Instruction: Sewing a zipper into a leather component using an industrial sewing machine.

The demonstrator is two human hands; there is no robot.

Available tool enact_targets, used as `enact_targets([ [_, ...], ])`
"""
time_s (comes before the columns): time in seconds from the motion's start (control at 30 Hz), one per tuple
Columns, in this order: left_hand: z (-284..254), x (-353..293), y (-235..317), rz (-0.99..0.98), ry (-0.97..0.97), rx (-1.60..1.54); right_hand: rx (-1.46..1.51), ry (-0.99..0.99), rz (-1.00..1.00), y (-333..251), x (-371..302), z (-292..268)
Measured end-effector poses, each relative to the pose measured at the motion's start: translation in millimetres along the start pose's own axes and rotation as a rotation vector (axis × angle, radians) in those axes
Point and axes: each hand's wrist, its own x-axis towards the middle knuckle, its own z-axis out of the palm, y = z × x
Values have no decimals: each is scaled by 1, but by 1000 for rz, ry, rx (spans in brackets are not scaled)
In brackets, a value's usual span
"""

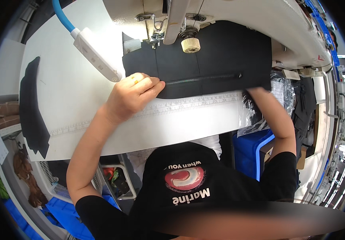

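Observation:
A black fabric piece [236, 52] with a zipper [204, 78] running along its near side lies on the sewing machine's table. Its far part reaches under the machine's arm, next to the presser foot [155, 43]. My left hand [130, 98] is closed, with thumb and fingers pinching the fabric's near left edge at the zipper's left end. At the near right corner of the fabric is my right hand [259, 93], smeared by motion; its fingers are hidden, so its grip does not show.
A lamp [96, 56] on a blue cable hangs over the white table [172, 132], which has a printed ruler strip. A folded black fabric strip [33, 108] lies at the left edge. Plastic-wrapped material [280, 92] sits at right, above a blue bin [250, 154].

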Motion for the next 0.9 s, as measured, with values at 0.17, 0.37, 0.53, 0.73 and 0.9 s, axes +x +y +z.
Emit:
enact_targets([
  [0.17, 5, -5, 14, -37, 2, 127, 1099, -121, 890, 60, 12, -25],
  [0.37, -1, -2, -3, 15, 31, 117, 833, -502, 636, 35, 51, -29],
  [0.53, 0, 19, -51, 84, 16, 199, 469, -238, 426, 58, 74, -2],
  [0.73, 1, 21, -52, 78, -16, 259, -345, 306, -9, 44, 69, -4],
  [0.9, 2, 24, -47, 23, 8, 239, -161, 222, -131, -2, -12, -89],
])
